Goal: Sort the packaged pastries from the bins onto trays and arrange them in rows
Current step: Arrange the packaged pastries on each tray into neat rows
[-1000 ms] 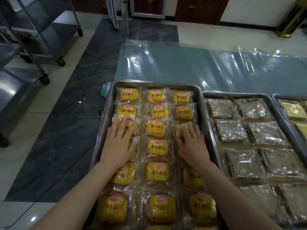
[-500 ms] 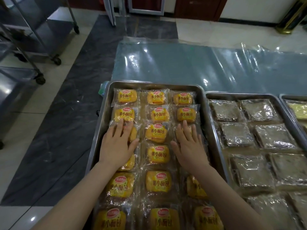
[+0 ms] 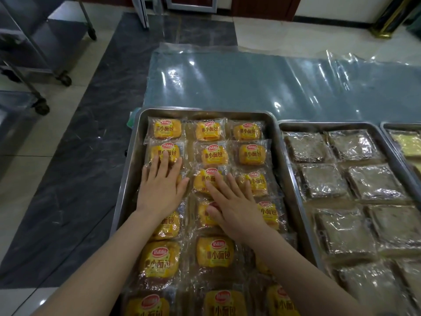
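**Q:** What surrounds the work area?

**Guide:** Pale floor tiles (image 3: 284,30) and a dark marble strip (image 3: 86,156) fill the background. A wide sheet of clear glossy plastic film (image 3: 262,83) lies on the floor. A wheeled steel rack (image 3: 34,53) stands far left.

**Q:** Where are the pastries?

**Guide:** On the near edge of the film sits a large rectangular stainless steel tray (image 3: 134,156). It holds yellow buns in clear wrappers with red logos (image 3: 215,252), laid in three columns running away from the viewer. Just beside it on the right is a second steel tray (image 3: 293,179) of brown square pastries in crinkled clear wrap (image 3: 373,181), arranged in two columns. A third tray (image 3: 387,128) shows at the far right edge, only partly in view, with a pale yellow packet (image 3: 407,142) inside.

**Q:** What are the hands doing?

**Guide:** Both are bare, palm down, fingers spread flat, gripping nothing. The left hand (image 3: 159,188) presses on buns in the left column, fingertips (image 3: 165,157) touching the second packet from the far end. The right hand (image 3: 234,206) lies across the middle and right columns, with its thumb on a middle-column bun.
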{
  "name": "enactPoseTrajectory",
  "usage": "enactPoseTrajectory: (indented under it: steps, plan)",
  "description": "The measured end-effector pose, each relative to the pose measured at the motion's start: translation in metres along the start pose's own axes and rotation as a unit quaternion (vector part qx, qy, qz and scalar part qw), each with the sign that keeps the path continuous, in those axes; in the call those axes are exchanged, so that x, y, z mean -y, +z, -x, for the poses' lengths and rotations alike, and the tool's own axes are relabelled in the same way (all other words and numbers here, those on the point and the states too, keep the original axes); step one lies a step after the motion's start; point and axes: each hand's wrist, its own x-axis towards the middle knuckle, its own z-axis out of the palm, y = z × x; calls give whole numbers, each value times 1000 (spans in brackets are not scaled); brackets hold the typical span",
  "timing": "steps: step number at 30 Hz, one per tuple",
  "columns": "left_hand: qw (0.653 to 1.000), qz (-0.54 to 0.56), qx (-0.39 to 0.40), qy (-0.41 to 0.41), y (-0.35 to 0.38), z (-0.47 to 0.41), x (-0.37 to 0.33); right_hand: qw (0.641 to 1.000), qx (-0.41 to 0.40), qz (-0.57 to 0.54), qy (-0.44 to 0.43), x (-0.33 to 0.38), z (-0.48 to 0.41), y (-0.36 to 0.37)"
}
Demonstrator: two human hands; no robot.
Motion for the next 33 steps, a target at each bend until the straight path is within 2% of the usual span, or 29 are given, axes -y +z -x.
enactPoseTrajectory:
  steps: [3,9,14,33]
  plan:
    - [999,14,-30,5,3,12,4,1000,-12,-22,2,2,-7,-1]
    - [1000,5,-28,-2,14,26,1,999,-8,-30,-23,11,-27,-1]
    - [999,0,-36,-9,15,25,-3,998,-40,-43,-17,14,-26,8]
    - [999,25,-40,-19,8,26,-7,999,-38,22,-10,21,-19,12]
